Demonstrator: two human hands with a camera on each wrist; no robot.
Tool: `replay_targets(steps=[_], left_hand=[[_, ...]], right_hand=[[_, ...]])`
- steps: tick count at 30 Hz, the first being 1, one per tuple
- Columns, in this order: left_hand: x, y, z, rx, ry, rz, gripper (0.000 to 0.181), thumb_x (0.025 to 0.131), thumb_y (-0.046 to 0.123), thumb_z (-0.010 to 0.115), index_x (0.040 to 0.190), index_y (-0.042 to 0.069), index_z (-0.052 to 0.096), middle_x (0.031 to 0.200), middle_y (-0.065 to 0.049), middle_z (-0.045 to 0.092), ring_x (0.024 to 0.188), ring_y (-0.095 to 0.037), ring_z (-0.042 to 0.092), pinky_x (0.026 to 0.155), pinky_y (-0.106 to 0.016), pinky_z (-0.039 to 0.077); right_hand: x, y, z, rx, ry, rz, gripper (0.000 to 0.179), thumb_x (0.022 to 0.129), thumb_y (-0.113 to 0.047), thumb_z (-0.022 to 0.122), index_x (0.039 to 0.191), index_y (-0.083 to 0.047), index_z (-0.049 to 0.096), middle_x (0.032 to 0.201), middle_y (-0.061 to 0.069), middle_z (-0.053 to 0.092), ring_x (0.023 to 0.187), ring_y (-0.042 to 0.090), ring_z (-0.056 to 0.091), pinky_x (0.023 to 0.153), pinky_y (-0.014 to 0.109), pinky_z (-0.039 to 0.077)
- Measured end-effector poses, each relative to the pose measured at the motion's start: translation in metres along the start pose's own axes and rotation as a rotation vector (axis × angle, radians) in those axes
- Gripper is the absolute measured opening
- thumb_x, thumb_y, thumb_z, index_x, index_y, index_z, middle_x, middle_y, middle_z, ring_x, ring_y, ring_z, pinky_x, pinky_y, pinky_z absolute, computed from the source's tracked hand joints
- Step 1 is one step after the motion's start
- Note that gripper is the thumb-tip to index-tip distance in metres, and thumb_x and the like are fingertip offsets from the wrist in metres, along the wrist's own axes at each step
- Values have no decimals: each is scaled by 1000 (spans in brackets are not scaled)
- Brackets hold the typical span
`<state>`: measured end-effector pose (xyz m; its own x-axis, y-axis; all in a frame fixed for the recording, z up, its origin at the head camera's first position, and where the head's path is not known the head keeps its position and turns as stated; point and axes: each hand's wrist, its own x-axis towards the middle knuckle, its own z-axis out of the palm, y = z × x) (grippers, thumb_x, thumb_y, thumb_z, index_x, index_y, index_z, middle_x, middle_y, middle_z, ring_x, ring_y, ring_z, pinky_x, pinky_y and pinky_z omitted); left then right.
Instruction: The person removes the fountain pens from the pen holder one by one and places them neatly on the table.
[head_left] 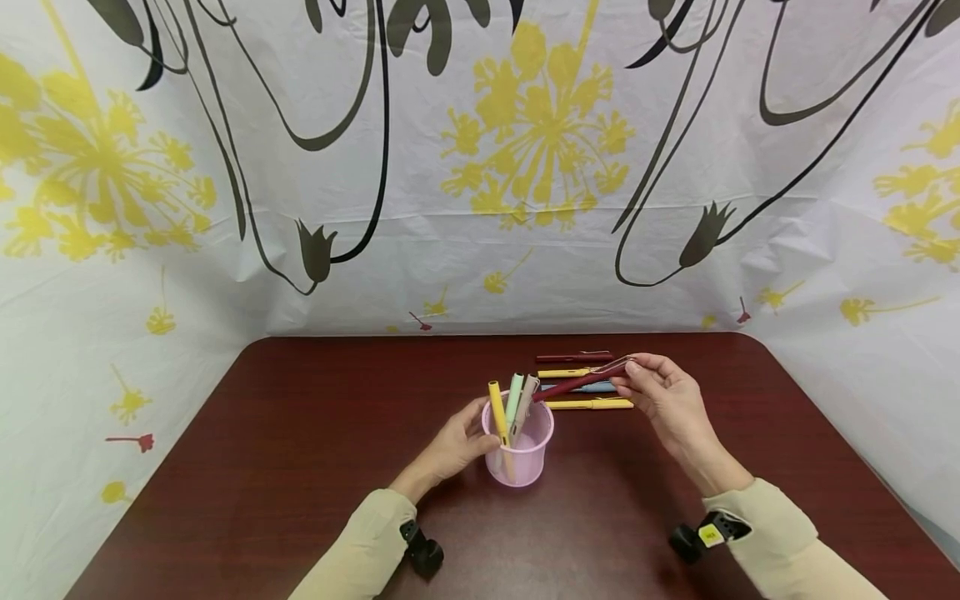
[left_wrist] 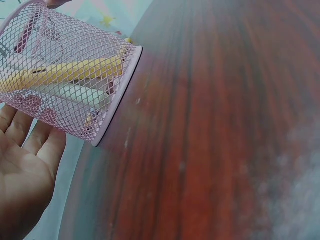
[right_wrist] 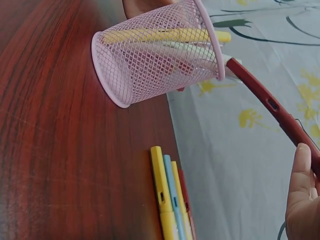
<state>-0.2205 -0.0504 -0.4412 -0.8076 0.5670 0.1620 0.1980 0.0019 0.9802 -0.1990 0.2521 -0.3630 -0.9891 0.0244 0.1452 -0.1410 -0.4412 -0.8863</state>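
A pink mesh pen cup (head_left: pixel 531 468) stands upright on the table. My left hand (head_left: pixel 453 443) holds it from the left, thumb at the near side and fingers behind. Inside lean a yellow pen (head_left: pixel 498 413), a mint green pen (head_left: pixel 513 397) and a greyish pen (head_left: pixel 524 407). My right hand (head_left: pixel 670 408) pinches a dark red pen (head_left: pixel 576 384) by its clip end. That pen slants down to the left, its other end at the cup's rim; the right wrist view shows the tip beside the rim (right_wrist: pixel 214 37), and whether they touch I cannot tell.
Several pens lie side by side behind and right of the cup: a dark red one (head_left: pixel 572 359), a yellow one (head_left: pixel 561 373), a blue one (head_left: pixel 602 387) and another yellow one (head_left: pixel 592 404). A patterned cloth (head_left: pixel 450 275) hangs behind the brown table (head_left: pixel 337 392).
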Motion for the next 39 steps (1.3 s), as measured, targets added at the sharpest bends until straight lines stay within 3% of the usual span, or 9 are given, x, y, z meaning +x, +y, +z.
replay_targets(steps=[7, 21, 32, 39], left_hand=[[1, -1, 0, -6, -1, -1, 88, 81, 52, 65, 143, -1, 32, 145, -23, 37, 134, -36, 35, 109, -45, 33], [0, 1, -3, 52, -8, -38, 77, 83, 46, 66, 140, 3, 38, 143, -17, 42, 134, -31, 38, 108, -41, 35], [-1, 9, -5, 38, -34, -29, 75, 87, 33, 68, 140, -7, 33, 143, -26, 38, 133, -38, 36, 108, -47, 33], [0, 1, -4, 41, -17, -29, 72, 87, 36, 66, 141, -1, 35, 143, -21, 40, 134, -33, 37, 108, -44, 34]], right_hand=[[-2, 0, -14, 51, 75, 75, 8, 93, -4, 55, 99, -8, 58, 88, 1, 67, 81, 14, 70, 74, 24, 56], [-7, 16, -33, -93, 114, 192, 11, 92, -7, 57, 102, -9, 53, 90, -3, 65, 83, 12, 70, 77, 25, 56], [-12, 24, -43, -144, 125, 273, 10, 92, -6, 58, 100, -9, 53, 86, -3, 68, 81, 12, 70, 79, 27, 56], [-12, 28, -48, -187, 125, 337, 10, 92, -6, 58, 101, -9, 53, 86, -3, 69, 83, 12, 70, 78, 27, 56]])
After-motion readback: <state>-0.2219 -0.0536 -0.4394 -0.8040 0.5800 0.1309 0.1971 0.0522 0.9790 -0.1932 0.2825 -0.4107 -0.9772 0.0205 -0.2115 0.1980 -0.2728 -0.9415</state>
